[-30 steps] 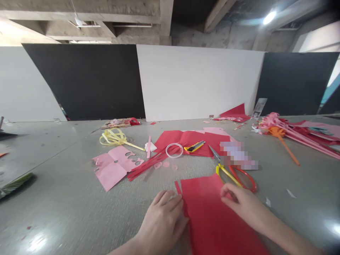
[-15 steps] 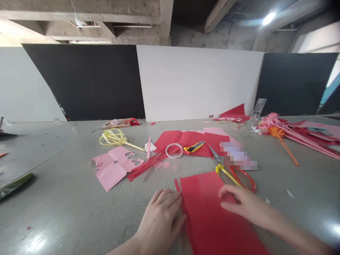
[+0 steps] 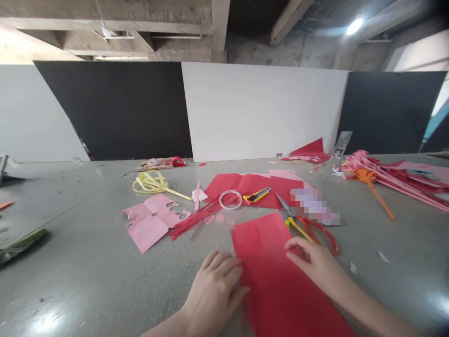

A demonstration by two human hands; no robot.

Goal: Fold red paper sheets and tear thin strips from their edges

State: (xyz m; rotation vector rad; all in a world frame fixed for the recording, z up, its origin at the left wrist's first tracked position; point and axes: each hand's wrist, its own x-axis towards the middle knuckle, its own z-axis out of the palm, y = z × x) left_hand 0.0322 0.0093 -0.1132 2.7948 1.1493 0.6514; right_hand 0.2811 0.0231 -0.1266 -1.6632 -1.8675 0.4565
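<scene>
A large sheet of red paper [image 3: 270, 267] lies in front of me, its near end running out of the bottom of the view. At its left edge rests my left hand [image 3: 215, 290], fingers bent together along the edge and thumb over the paper. My right hand [image 3: 312, 257] is at the right edge, index finger and thumb curled closely on the sheet; its other fingers are partly hidden. Just beyond the right hand lie scissors with one yellow and one red handle [image 3: 317, 229], blades pointing away.
Farther off lie a yellow utility knife [image 3: 257, 194], a white ring [image 3: 230, 200], red strips [image 3: 196, 219] and more red paper [image 3: 224, 182]. To the left are cut pink paper [image 3: 150, 227] and a yellow strip loop [image 3: 150, 181]. An orange paper flower [image 3: 380, 199] lies right.
The red sheet has shifted left and away from me, its left edge now covering the narrow red strip that showed beside it. My right hand moved slightly left with it.
</scene>
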